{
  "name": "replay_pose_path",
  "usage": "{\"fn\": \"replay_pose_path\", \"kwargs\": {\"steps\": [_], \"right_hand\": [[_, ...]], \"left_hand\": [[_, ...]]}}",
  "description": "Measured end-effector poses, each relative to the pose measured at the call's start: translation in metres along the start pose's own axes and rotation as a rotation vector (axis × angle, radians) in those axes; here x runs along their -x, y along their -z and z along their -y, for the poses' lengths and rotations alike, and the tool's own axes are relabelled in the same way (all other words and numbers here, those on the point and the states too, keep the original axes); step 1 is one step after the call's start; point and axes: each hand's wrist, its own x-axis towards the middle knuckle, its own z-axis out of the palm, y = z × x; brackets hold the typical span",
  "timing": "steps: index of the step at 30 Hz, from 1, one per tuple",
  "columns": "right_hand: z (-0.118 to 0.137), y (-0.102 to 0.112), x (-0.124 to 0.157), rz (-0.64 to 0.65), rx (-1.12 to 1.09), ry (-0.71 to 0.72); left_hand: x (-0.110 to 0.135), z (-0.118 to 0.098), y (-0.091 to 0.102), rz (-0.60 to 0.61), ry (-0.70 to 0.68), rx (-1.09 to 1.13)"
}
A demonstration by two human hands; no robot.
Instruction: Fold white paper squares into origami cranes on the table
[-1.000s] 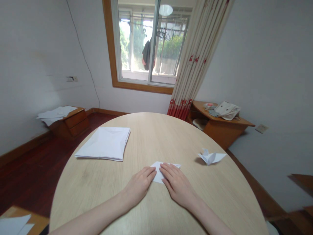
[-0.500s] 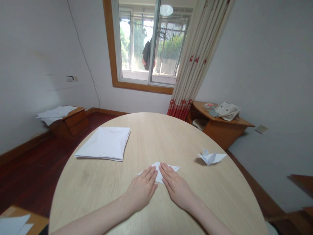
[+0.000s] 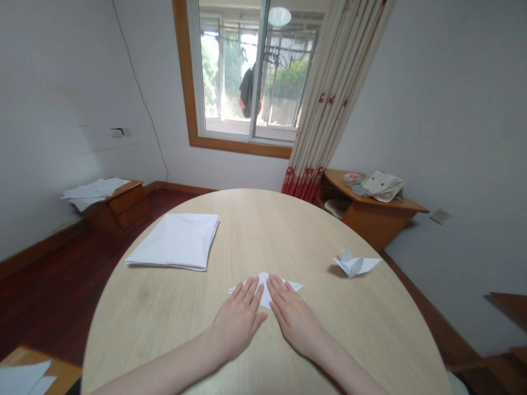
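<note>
A small folded white paper lies on the round wooden table, its pointed tips showing left and right. My left hand rests flat on its left half, fingers stretched out and thumb spread to the side. On the right half, my right hand lies flat too, fingers extended forward. Both palms face down and cover much of the paper. To the right stands a folded paper bird, apart from my hands.
A stack of white paper sheets lies at the table's left. Beyond the table are a small cabinet with papers, a corner shelf with a cloth bag, and a curtain. More papers lie at lower left.
My left hand has slid slightly left and its fingers have spread a little, showing more of the paper's left tip. My right hand has shifted slightly left, still flat on the paper.
</note>
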Motion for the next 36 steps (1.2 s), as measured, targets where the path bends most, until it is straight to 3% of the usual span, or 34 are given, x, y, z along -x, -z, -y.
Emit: {"fn": "replay_pose_path", "kwargs": {"steps": [10, 24, 36], "right_hand": [[0.007, 0.008, 0.0, 0.107, 0.024, -0.128], [0.007, 0.001, -0.002, 0.103, 0.095, -0.297], [0.001, 0.007, 0.002, 0.074, 0.12, -0.214]], "left_hand": [[0.001, -0.003, 0.006, 0.063, 0.057, 0.011], [0.0, -0.008, 0.012, 0.127, 0.155, -0.022], [0.002, 0.002, 0.008, 0.061, 0.139, 0.06]]}}
